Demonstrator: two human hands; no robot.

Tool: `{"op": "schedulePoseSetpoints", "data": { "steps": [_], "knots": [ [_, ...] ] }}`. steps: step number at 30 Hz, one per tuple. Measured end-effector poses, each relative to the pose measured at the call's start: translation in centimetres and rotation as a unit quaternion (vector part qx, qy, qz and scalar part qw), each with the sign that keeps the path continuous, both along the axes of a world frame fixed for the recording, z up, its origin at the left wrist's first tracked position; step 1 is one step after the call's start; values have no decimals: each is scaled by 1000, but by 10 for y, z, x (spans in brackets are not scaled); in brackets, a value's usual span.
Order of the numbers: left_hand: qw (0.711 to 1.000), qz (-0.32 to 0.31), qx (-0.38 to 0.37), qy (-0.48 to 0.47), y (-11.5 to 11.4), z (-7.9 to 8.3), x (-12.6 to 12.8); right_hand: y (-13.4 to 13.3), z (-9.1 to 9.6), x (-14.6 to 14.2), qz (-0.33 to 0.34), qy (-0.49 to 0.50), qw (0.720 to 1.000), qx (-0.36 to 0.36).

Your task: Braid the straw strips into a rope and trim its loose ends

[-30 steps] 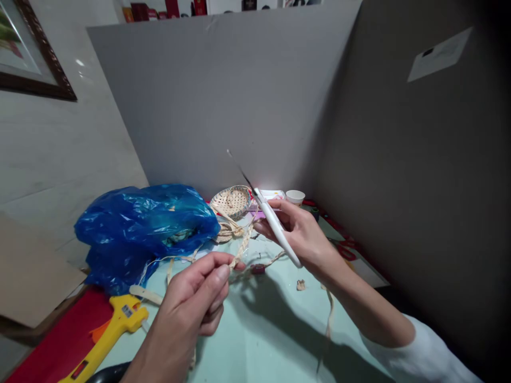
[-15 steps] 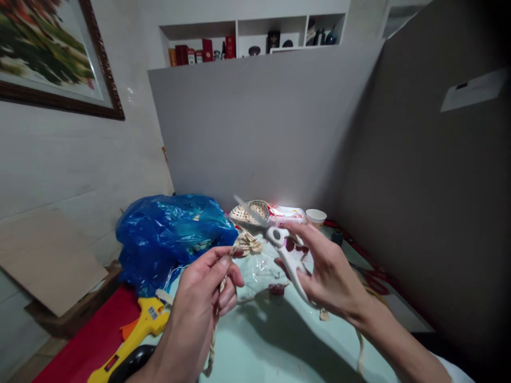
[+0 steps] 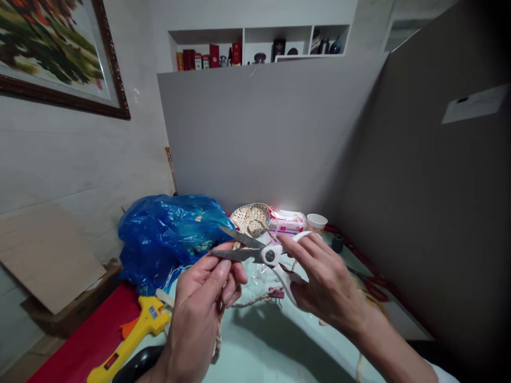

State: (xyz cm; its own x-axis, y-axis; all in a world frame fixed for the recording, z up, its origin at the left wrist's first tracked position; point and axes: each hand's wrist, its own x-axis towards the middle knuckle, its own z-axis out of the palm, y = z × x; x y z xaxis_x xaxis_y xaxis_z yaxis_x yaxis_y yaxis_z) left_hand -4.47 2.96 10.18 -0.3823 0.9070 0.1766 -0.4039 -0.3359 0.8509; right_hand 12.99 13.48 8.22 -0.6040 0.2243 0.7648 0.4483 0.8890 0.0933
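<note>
My left hand (image 3: 207,290) pinches a twisted cream-coloured cord (image 3: 217,340), which hangs down below the fingers. White-handled scissors (image 3: 270,256) are in my right hand (image 3: 325,282), its fingers wrapped round the handles. Their blades stand apart and point left, over the left fingertips, with a bit of the cord between them. Another stretch of braided cord runs across the table toward a small dark red clip (image 3: 276,292). Behind the blades sits a woven basket (image 3: 251,217) with a loop of cord in it.
A blue plastic bag (image 3: 171,234) bulges at the left rear. A yellow glue gun (image 3: 133,335) lies at the left front. Beyond my right hand are a paper cup (image 3: 317,222), a pink-and-white packet (image 3: 288,221) and red-handled scissors (image 3: 376,290). Grey panels (image 3: 263,127) stand behind and to the right.
The scissors have come left and down, so their open blades now straddle the cord at my left fingertips. My left hand keeps its pinch. The view has tilted slightly.
</note>
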Motion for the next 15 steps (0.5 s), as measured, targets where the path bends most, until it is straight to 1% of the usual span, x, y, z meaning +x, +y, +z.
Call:
{"op": "schedulePoseSetpoints", "data": {
  "steps": [4,9,15],
  "knots": [
    [1000,-12,3,14,-2,-2,-1,3,-4,-1,-2,20,1000,20],
    [999,-12,-4,36,-3,-2,0,4,-6,0,7,30,999,15],
    [999,-17,-14,33,-3,2,2,3,-6,2,19,41,999,6]
  ]
}}
